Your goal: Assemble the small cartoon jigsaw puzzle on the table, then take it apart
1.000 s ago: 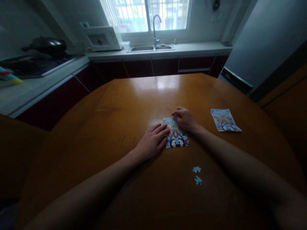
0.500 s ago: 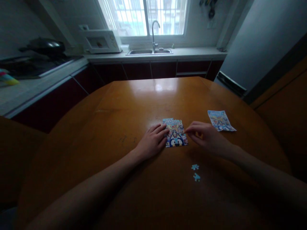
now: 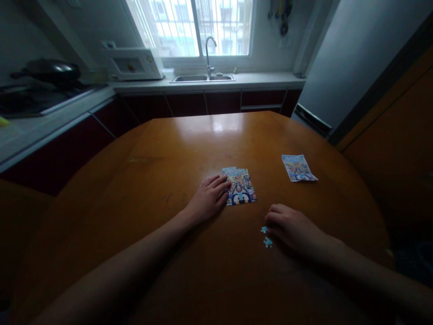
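Observation:
A nearly whole jigsaw puzzle [image 3: 241, 186] lies flat on the wooden table, showing a blue cartoon dog face at its lower edge and a gap along its top edge. My left hand [image 3: 210, 196] rests flat with fingers spread, their tips on the puzzle's left edge. Nearer to me are two loose light-blue pieces, the upper puzzle piece [image 3: 264, 229] and the lower puzzle piece [image 3: 268, 242]. Curled together, the thumb and fingers of my right hand [image 3: 287, 225] close at the right edge of the upper piece. Its fingertips are partly hidden.
A creased picture sheet [image 3: 299, 168] with the same design lies to the right on the table [image 3: 203, 144]. Beyond the table are a counter with a sink [image 3: 189, 78], a microwave [image 3: 131, 63] and a stove with a wok [image 3: 52, 70]. A fridge [image 3: 358, 58] stands at right.
My right hand has left the puzzle's right edge and moved down toward me to the loose pieces. My left hand stays on the puzzle. The whole view has shifted slightly.

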A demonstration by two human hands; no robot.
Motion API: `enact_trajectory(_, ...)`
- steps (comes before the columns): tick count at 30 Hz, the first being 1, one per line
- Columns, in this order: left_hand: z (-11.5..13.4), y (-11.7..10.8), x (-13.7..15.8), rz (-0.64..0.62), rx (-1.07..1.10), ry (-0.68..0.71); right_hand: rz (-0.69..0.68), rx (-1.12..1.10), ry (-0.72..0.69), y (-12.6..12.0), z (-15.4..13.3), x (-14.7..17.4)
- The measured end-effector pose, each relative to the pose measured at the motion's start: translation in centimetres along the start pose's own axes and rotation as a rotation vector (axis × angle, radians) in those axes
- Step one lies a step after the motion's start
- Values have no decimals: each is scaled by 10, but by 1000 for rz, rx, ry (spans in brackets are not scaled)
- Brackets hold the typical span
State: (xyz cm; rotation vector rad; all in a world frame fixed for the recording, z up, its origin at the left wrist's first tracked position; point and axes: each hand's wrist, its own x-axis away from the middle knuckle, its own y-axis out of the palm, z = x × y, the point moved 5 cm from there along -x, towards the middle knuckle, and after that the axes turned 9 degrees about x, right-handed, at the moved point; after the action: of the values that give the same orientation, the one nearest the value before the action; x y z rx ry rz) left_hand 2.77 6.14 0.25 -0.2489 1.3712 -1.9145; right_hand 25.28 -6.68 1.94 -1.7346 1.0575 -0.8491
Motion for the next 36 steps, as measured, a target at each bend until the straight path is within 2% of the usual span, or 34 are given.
enact_trajectory(9,-2,3,-1,-2,-12,-10,-52,-37,24,-2,-4,-3)
enact_trajectory(15,0,1,-1,1,15,-11,-56,-317,46,-6,1,-14)
enact_trajectory(18,1,0,-1,4,21,-12,136,-440,31,-22,21,-42)
enact_trajectory(22,2,-1,0,4,20,-17,431,-432,16,-46,55,-102)
enact_trajectory(25,2,-2,1,4,11,-10,550,-445,34,-51,71,-148)
enact_trajectory(30,2,-1,2,-6,5,-26,500,-383,-58,-35,74,-195)
enact_trajectory(36,3,-1,2,-27,11,-41,458,-308,-131,-26,77,-200)
